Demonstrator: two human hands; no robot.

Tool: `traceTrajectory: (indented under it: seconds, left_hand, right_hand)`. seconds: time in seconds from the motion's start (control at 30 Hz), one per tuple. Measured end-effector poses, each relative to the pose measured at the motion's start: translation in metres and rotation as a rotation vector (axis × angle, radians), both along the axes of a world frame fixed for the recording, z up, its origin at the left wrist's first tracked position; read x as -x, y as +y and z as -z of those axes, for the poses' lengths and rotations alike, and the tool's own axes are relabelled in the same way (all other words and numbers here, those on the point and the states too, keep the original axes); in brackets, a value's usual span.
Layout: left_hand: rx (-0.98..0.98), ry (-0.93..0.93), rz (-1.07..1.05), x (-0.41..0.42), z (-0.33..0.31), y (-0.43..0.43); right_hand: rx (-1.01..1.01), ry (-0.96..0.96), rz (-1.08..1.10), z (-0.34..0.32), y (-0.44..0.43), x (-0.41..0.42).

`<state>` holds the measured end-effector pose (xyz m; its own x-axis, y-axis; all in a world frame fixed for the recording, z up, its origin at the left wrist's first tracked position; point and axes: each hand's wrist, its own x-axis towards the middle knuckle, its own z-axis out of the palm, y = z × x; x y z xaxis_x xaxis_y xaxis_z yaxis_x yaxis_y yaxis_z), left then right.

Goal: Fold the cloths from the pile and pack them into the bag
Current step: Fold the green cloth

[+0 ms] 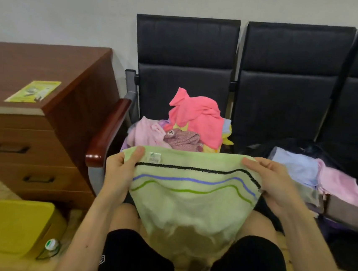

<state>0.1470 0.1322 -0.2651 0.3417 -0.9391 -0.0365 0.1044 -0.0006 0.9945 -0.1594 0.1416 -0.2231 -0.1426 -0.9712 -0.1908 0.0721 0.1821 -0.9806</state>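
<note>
We hold a pale green cloth [191, 202] stretched between both hands above our knees, its upper edge taut and its lower part hanging slack between our legs. Our left hand [118, 173] grips the cloth's left top corner, fingers [138, 153] curled over the hem and clamped on the fabric; our right hand [276, 184] grips the right top corner the same way, fingers [251, 164] folded over the edge. A small white label [154, 156] sits near the hem just beside the left hand, and black, blue and green wavy stripes [193, 180] run across the cloth below it.

Directly behind the cloth, on the front half of the left black seat [184, 55], lies the unfolded pile [180, 133], a coral-pink cloth [199, 119] on top of pale pink, patterned and yellow pieces. On the next seat to the right, a dark bag [288, 146] lies open with folded cloths [322, 177] in light blue, pink and grey stacked inside it, close by the right hand.

At left stands a brown wooden drawer cabinet [43, 122], with a yellow-green leaflet [33, 90] near the right front corner of its top. On the floor beneath are a yellow plastic bin [12, 226] and, just beside it, a clear bottle with a green-and-white cap [50, 247].
</note>
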Motion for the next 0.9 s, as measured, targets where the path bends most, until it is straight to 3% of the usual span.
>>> traceTrajectory:
  seconds: [0.2, 0.43, 0.9]
  left_hand:
    - [0.031, 0.049, 0.003, 0.032, 0.013, 0.026]
    - [-0.017, 0.043, 0.088, 0.063, 0.033, 0.042]
    - [0.019, 0.004, 0.354, 0.089, 0.033, 0.040]
  right_hand:
    - [0.007, -0.097, 0.107, 0.031, 0.016, -0.022]
    - [-0.150, -0.164, 0.009, 0.049, 0.029, -0.058]
    - [-0.232, -0.121, -0.025, 0.057, 0.024, -0.087]
